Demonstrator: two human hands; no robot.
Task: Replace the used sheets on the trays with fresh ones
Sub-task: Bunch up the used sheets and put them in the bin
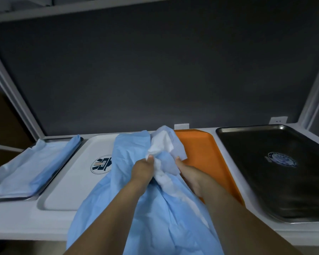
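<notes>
A crumpled light-blue sheet [129, 190] with a white underside is bunched up between both my hands, above the shelf's middle. My left hand [143, 171] grips it with the thumb on top. My right hand [189, 173] clasps the bundle from the right side. The sheet's loose end hangs down over the shelf's front edge. Under it lie a white tray [72, 173] with a round logo and an orange tray [201, 150], both bare where visible. At the far left a metal tray [44, 188] carries another blue sheet [24, 172].
A dark steel tray [265, 162] with a round emblem lies bare at the right. All trays sit side by side on a white shelf [26, 223] backed by a dark grey panel. White frame posts slant up at both sides; another shelf runs overhead.
</notes>
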